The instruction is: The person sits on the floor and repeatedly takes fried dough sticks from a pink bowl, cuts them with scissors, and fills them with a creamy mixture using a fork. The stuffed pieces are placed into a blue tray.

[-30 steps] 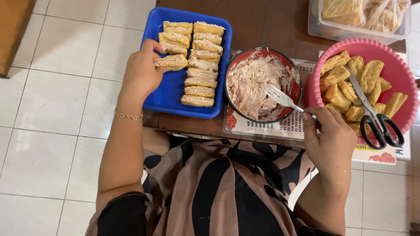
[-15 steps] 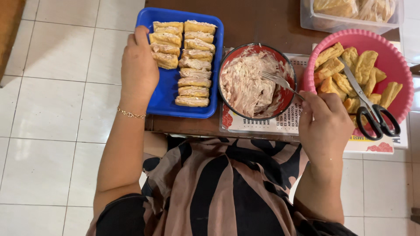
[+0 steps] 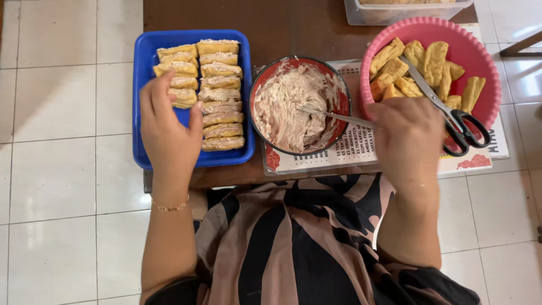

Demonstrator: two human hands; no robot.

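Hands | left hand [image 3: 168, 127] off tofu, grip loosely open over blue tray [image 3: 142, 113] | right hand [image 3: 407, 138] still gripping fork [image 3: 333, 115] (tines in filling)

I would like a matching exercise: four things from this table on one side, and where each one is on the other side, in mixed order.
Things:
1. scissors
2. fork
3. stuffed tofu pieces
4. left hand

Places:
A. in rows in the blue tray
B. tines in the creamy filling of the red bowl
C. lying across the pink basket
D. over the near left part of the blue tray

Pairs: 1-C, 2-B, 3-A, 4-D
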